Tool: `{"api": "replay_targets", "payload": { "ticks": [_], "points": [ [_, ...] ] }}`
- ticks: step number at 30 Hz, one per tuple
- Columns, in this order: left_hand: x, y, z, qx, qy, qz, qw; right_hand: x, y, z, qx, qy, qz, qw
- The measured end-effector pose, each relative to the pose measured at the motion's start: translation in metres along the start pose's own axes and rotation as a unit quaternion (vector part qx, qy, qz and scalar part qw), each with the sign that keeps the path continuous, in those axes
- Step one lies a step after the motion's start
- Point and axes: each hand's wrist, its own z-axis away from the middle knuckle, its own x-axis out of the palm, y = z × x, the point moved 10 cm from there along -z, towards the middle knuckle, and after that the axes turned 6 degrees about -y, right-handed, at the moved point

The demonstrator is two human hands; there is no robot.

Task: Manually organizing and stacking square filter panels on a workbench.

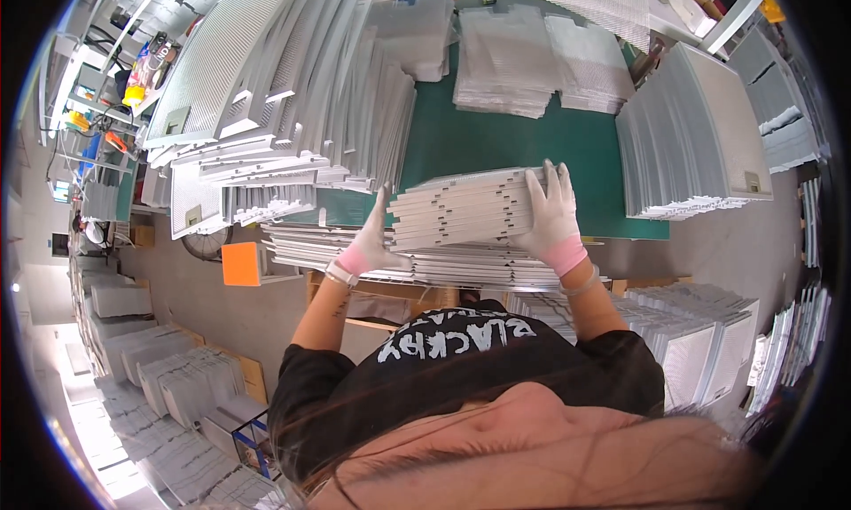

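A short stack of thin metal-framed mesh panels (459,210) stands between my hands, slightly slanted, its pale frame edges facing me. Both hands wear white gloves with pink cuffs. My left hand (372,240) presses against the stack's left end, fingers pointing up along it. Around the right end lies my right hand (551,210), its fingers stretched over the top corner. Directly below, more mesh panels (470,269) lie flat in a pile along the near edge of the green table (496,144). Whether the upper stack rests on that pile cannot be told.
Tall leaning stacks of mesh panels (266,93) crowd the table's left side. Another upright stack (700,138) stands at right. Clear-wrapped or bare mesh sheets (505,62) lie at the back. An orange-topped box (244,264) is at left, and panel stacks (191,381) line the floor.
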Motion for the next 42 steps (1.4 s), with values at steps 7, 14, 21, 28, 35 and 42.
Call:
{"api": "replay_targets", "payload": {
  "ticks": [7, 14, 21, 28, 35, 42],
  "points": [
    [-0.012, -0.036, -0.059, 0.045, 0.119, 0.044, 0.991, -0.010, 0.052, -0.025, -0.113, 0.091, -0.278, 0.949],
    [-0.003, -0.067, -0.072, 0.153, 0.074, -0.104, 0.980, 0.103, 0.098, -0.065, -0.218, 0.048, -0.186, 0.957],
    [0.011, -0.038, -0.070, 0.153, 0.143, -0.195, 0.958, 0.107, 0.095, -0.064, -0.207, 0.157, -0.118, 0.958],
    [0.011, -0.016, -0.080, 0.070, 0.053, 0.295, 0.951, 0.068, 0.103, -0.056, -0.126, 0.083, -0.347, 0.926],
    [-0.006, -0.002, -0.078, 0.091, 0.088, 0.139, 0.982, 0.058, 0.087, -0.048, -0.151, 0.088, -0.296, 0.939],
    [-0.023, 0.060, -0.076, 0.030, 0.062, -0.244, 0.967, 0.057, 0.086, -0.044, -0.136, 0.100, -0.273, 0.947]
  ]
}}
